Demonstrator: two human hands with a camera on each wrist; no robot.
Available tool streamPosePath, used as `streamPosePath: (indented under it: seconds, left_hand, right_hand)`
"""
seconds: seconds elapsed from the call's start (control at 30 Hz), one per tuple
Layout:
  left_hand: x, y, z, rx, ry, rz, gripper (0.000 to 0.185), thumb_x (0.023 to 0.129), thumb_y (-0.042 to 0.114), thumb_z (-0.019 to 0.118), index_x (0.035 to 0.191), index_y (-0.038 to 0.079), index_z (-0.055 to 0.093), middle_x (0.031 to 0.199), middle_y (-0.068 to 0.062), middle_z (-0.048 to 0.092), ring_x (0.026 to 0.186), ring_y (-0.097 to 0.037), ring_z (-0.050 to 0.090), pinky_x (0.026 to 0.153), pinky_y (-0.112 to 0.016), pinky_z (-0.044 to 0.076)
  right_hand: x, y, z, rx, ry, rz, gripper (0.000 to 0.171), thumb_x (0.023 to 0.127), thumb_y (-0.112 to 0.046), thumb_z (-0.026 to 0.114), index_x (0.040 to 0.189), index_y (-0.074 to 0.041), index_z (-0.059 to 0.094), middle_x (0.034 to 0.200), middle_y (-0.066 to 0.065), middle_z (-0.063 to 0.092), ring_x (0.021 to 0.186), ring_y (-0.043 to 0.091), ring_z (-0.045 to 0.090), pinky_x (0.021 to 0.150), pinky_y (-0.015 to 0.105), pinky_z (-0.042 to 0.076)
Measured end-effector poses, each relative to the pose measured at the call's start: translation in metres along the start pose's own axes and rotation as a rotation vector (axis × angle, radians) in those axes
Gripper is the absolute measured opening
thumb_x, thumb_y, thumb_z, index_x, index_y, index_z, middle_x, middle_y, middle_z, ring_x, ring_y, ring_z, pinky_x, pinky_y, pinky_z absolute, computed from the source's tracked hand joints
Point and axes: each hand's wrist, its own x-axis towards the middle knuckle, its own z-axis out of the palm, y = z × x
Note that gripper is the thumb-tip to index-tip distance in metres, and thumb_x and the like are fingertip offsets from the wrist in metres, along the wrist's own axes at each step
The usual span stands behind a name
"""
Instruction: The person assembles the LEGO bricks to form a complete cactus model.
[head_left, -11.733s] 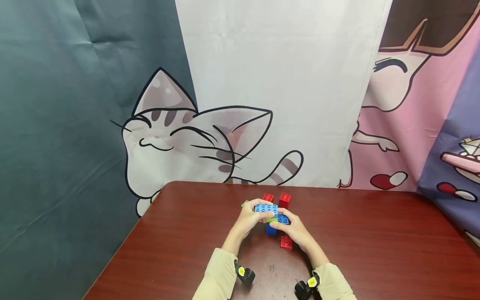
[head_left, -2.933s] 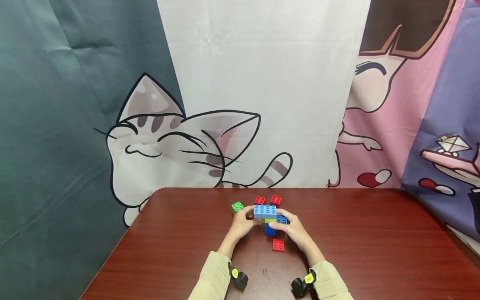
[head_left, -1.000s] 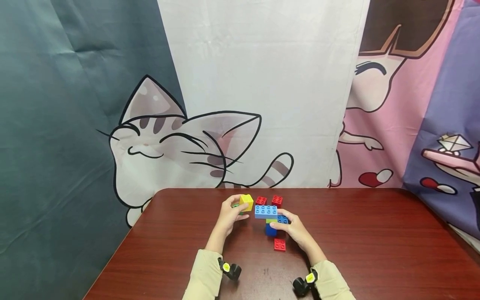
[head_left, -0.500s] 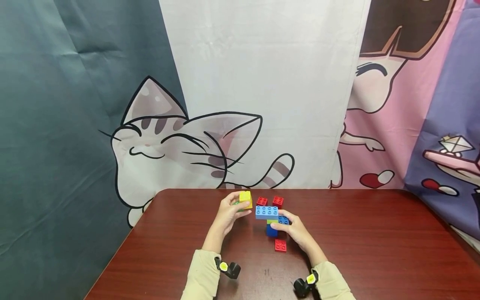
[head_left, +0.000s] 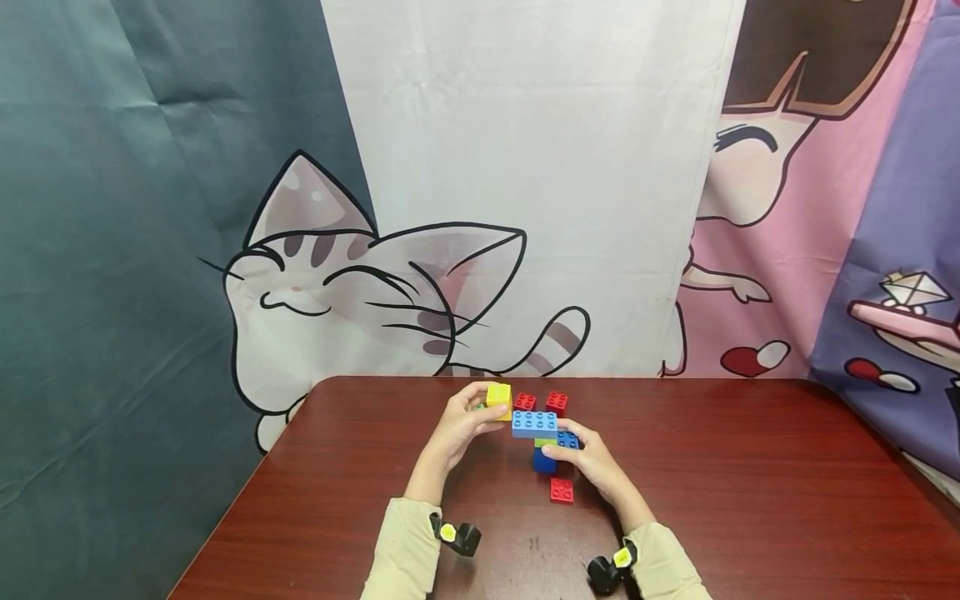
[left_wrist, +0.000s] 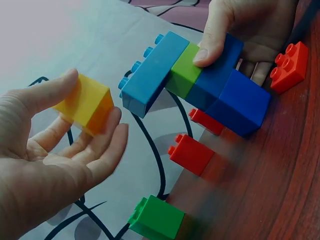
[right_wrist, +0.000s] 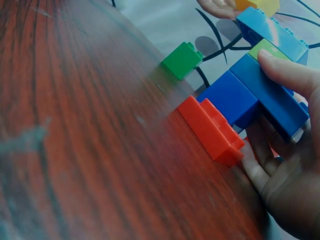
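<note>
My left hand [head_left: 455,427] pinches a yellow brick [left_wrist: 87,102] between thumb and fingers, raised to the left of a stack of toy bricks. On top of this stack is a long light blue brick [head_left: 535,424], overhanging to the left. Below it come a lime green brick [left_wrist: 185,71], a long dark blue brick [right_wrist: 267,90] and a blue brick [right_wrist: 230,97] at the bottom. With its thumb on the near side, my right hand [head_left: 592,460] grips the stack around the lime and dark blue bricks. A small gap separates the yellow brick from the light blue one.
Two red bricks [head_left: 557,403] stand behind the stack, and a flatter red brick [head_left: 561,491] lies in front of it. Mostly hidden behind my left hand in the head view is a green brick [left_wrist: 157,218]. The brown table [head_left: 712,483] ends at a printed curtain.
My left hand has left the stack, taken hold of the yellow brick and lifted it. Over the last half second it has shifted right, nearer the stack. The right hand keeps its grip.
</note>
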Motion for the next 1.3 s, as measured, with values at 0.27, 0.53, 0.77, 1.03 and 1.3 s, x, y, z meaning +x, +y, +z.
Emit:
streamPosePath:
  seconds: [0.27, 0.53, 0.77, 1.03, 1.3]
  left_hand:
    - [-0.0021, -0.0026, 0.0041, 0.071, 0.012, 0.005, 0.043, 0.084, 0.015, 0.068, 0.123, 0.006, 0.053, 0.109, -0.009, 0.061, 0.088, -0.011, 0.063, 0.095, -0.044, 0.050]
    - [-0.0015, -0.0052, 0.0072, 0.077, -0.014, 0.011, 0.044, 0.084, 0.016, 0.068, 0.124, 0.008, 0.053, 0.110, -0.010, 0.060, 0.087, -0.011, 0.062, 0.096, -0.052, 0.048]
    - [-0.0014, -0.0054, 0.0089, 0.087, -0.015, 0.019, 0.044, 0.084, 0.018, 0.067, 0.125, 0.010, 0.052, 0.110, -0.010, 0.059, 0.087, -0.010, 0.062, 0.096, -0.052, 0.047]
    - [0.0005, -0.0091, 0.0087, 0.108, -0.038, 0.005, 0.045, 0.087, 0.020, 0.065, 0.128, 0.013, 0.050, 0.115, -0.013, 0.060, 0.083, -0.010, 0.063, 0.093, -0.050, 0.050]
    - [0.0014, -0.0079, 0.0085, 0.086, -0.058, 0.010, 0.044, 0.088, 0.016, 0.064, 0.129, 0.011, 0.049, 0.111, -0.012, 0.059, 0.079, -0.014, 0.066, 0.083, -0.042, 0.056]
  right_hand:
    - [-0.0008, 0.0015, 0.0008, 0.025, -0.002, 0.001, 0.048, 0.081, -0.019, 0.070, 0.126, -0.009, 0.055, 0.115, 0.015, 0.063, 0.092, 0.013, 0.058, 0.085, 0.025, 0.045]
    - [-0.0003, 0.0026, 0.0010, 0.004, -0.003, -0.007, 0.048, 0.082, -0.021, 0.069, 0.126, -0.009, 0.054, 0.115, 0.014, 0.063, 0.094, 0.013, 0.058, 0.084, 0.026, 0.045]
    - [0.0019, 0.0035, 0.0003, 0.003, -0.001, 0.003, 0.047, 0.082, -0.019, 0.069, 0.126, -0.008, 0.055, 0.115, 0.014, 0.063, 0.093, 0.013, 0.058, 0.084, 0.025, 0.045]
    - [0.0036, 0.0060, 0.0000, 0.009, -0.003, 0.006, 0.047, 0.082, -0.018, 0.069, 0.126, -0.009, 0.055, 0.115, 0.015, 0.063, 0.093, 0.013, 0.058, 0.085, 0.025, 0.045]
    - [0.0011, 0.0022, 0.0004, -0.015, 0.006, 0.001, 0.048, 0.081, -0.023, 0.070, 0.125, -0.011, 0.056, 0.116, 0.012, 0.064, 0.096, 0.014, 0.058, 0.088, 0.026, 0.043]
